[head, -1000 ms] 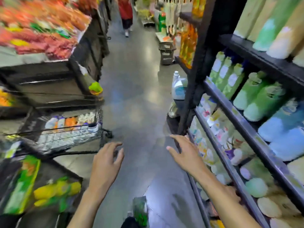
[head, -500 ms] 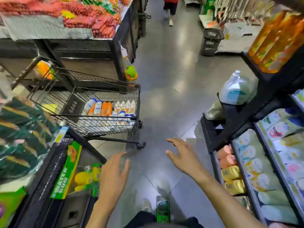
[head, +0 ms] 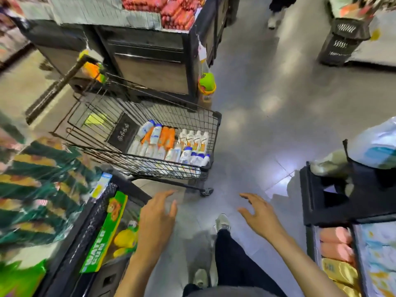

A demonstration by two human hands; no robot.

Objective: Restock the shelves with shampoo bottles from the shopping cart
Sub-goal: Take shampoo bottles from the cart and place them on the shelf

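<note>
Several green-and-yellow packs fill the far left, too blurred to read. Just right of them a green box lettered WATER GUN leans in a dark rack. Above it the wire shopping cart stands in the aisle, in front of a dark display stand topped with red packets.

The shampoo bottles lie packed side by side in the cart's near right end. They are white ones with blue caps, a few orange ones and a row of pale ones.

The left hand hovers below the cart, palm down, fingers loosely spread and slightly bent, holding nothing. Its fingertips are near the cart's wheel but well apart from the bottles, which lie beyond the wire wall, up and slightly right.

Between the hands a dark trouser leg and a pale shoe show above the grey floor.

The right hand is likewise empty, fingers spread and thumb out, over bare floor. The bottles lie up and left of its fingertips, farther off than from the left hand.

At the right a dark shelf unit carries pink packs and gold packs low down, and a large pale jug on top. A black basket sits at the upper right.
</note>
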